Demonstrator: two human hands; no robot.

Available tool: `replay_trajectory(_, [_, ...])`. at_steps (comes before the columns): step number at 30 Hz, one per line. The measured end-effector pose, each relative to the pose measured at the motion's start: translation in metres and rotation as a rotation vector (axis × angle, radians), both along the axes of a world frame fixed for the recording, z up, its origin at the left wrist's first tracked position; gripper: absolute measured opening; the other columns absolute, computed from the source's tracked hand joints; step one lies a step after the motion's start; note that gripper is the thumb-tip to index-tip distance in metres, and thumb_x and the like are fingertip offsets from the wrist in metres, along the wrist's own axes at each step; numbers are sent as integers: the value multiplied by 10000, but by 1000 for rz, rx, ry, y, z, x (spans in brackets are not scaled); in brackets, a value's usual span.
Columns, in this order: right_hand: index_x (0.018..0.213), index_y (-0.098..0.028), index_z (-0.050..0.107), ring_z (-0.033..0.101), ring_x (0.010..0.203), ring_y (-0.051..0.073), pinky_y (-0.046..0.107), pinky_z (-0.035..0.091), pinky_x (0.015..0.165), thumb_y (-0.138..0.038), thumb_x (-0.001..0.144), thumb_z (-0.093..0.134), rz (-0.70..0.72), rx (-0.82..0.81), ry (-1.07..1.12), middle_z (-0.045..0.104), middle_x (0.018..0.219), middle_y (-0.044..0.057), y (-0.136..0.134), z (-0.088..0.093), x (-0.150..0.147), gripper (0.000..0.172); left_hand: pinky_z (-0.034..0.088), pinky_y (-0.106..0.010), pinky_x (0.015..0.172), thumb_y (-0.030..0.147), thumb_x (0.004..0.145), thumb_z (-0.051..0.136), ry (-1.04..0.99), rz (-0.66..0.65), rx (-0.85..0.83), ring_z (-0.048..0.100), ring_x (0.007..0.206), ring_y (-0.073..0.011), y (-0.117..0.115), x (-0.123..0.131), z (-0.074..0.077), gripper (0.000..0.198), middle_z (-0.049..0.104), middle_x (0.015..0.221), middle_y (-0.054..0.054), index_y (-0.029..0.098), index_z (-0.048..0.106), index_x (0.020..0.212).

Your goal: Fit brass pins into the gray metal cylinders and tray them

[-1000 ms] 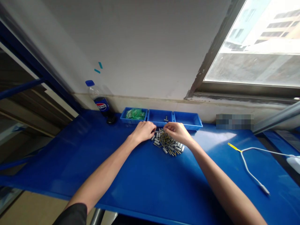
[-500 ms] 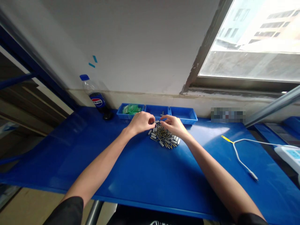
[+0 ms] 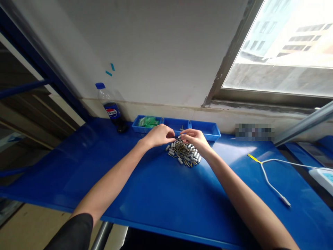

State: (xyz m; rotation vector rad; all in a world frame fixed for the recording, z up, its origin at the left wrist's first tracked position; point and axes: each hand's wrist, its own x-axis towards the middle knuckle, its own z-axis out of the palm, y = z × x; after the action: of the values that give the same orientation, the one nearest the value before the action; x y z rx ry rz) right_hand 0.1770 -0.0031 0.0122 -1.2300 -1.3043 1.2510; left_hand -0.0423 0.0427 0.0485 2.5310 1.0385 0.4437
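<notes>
A loose pile of thin brass-coloured pins [image 3: 183, 149] and short silvery-grey cylinders [image 3: 180, 160] lies on the blue table, beneath both hands. Above its far edge my left hand [image 3: 160, 134] is closed in a pinch; what sits between thumb and finger is too small to name. Close by on the right, my right hand [image 3: 195, 139] pinches a small grey cylinder [image 3: 179, 136] at its fingertips. The two sets of fingertips nearly meet. Behind the hands stands a row of blue trays [image 3: 205, 133]; the middle one holds a small grey piece [image 3: 181, 128].
Green plastic bags [image 3: 148, 121] fill the left tray. A cola bottle [image 3: 111, 111] stands at the back left. To the right, a white cable [image 3: 267, 178] with a yellow tag [image 3: 253, 158] runs to a white power strip [image 3: 322, 177]. A wall and window close off the back.
The view has shifted slightly, moving the scene a little to the right. My right fingertips have a grey cylinder more plainly showing; both hands stay over the pile.
</notes>
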Motion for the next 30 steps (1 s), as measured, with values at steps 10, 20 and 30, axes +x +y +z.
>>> replay_trajectory(10, [961, -146, 764, 606, 585, 145, 276, 492, 603, -342, 738, 782, -73, 29, -100, 709, 657, 28, 6, 10, 13, 298, 560, -295, 791, 301, 890, 685, 303, 133, 107, 766, 960, -267, -5, 2, -15, 240, 810, 1034, -100, 225, 813, 1078])
replay_trajectory(20, [1094, -151, 756, 680, 649, 171, 270, 519, 579, -321, 759, 725, -114, 68, -140, 755, 810, 58, 14, 3, 13, 377, 547, -300, 815, 136, 884, 595, 357, 218, 148, 763, 949, -264, -5, 13, -29, 255, 799, 972, -103, 223, 777, 1040])
replay_trajectory(30, [1039, -159, 740, 648, 655, 152, 257, 480, 569, -313, 743, 709, -123, 45, -92, 774, 866, 74, 3, 17, 16, 335, 506, -297, 709, 73, 768, 594, 310, 177, 112, 746, 825, -261, -3, 7, -27, 284, 784, 878, -92, 203, 772, 947])
